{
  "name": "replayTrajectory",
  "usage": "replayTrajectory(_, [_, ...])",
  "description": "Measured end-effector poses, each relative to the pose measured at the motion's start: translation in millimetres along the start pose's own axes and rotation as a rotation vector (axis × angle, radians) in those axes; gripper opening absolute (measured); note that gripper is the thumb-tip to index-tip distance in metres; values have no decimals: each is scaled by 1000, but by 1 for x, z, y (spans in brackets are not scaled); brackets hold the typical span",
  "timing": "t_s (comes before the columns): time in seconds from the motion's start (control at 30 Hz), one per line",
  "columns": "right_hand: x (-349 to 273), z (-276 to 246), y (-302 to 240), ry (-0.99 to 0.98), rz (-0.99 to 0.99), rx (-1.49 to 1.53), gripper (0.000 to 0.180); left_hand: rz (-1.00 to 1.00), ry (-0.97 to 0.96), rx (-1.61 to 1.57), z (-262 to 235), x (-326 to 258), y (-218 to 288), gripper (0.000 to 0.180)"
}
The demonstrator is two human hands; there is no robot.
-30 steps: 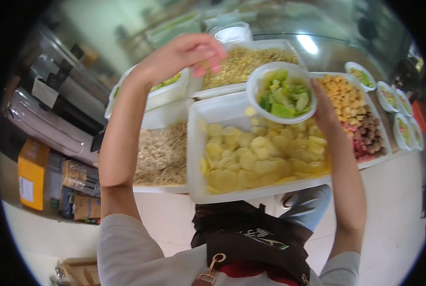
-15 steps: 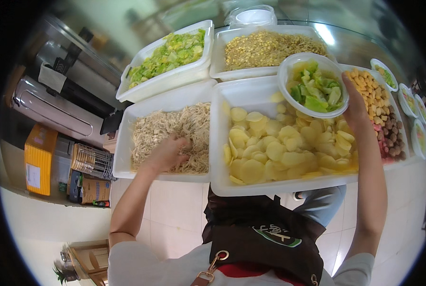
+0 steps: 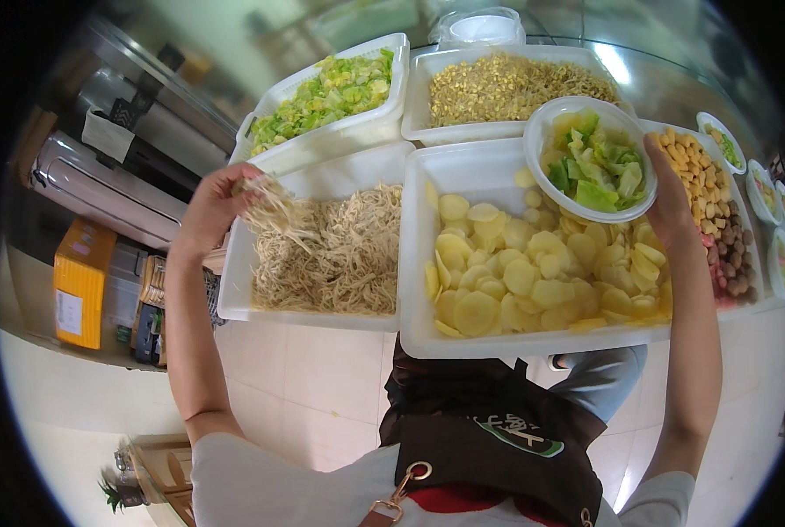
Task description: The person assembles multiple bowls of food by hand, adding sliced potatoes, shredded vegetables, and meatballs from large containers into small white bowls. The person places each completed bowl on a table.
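Pale stringy shreds [image 3: 271, 204]: thin, beige, limp tangle, loose ends dangling. Clump pinched in fingers of left hand [image 3: 215, 204], above left side of white tub [image 3: 348, 169] with heap [image 3: 340, 255] of like strands. Right hand [image 3: 669, 198]: fingers, partly hidden, grasping right side of white bowl [image 3: 535, 162] with chopped green leaves [image 3: 596, 167]. Below bowl: larger tub [image 3: 471, 177], round yellow slices [image 3: 506, 272]. Farther off: tub of chopped greens [image 3: 335, 92], tub of yellowish sprouts [image 3: 506, 88].

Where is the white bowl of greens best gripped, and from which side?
Probably by the outer wall of the white bowl, just under its rim, from the right, where the right hand holds it: the round lip offers a catch, and gripping outside avoids the greens.
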State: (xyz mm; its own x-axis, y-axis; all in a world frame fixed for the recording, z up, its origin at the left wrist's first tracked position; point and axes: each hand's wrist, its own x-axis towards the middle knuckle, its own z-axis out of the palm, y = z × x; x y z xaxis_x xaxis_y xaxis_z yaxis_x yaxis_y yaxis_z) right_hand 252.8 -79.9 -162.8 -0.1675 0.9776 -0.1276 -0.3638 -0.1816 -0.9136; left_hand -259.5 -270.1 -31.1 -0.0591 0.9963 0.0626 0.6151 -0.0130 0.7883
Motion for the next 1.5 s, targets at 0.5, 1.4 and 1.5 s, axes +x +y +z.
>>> replayTrajectory(0.5, [-8, 5, -2, -36, -11, -109, 47, 49, -134, 158, 12, 45, 91, 15])
replayTrajectory(1.4, [-8, 8, -1, -223, 63, -33, 50, 157, -839, 127, 210, 158, 165, 32])
replayTrajectory(1.5, [-14, 12, -9, -230, 73, -45, 48, 233, -778, 352, 230, 161, 175, 26])
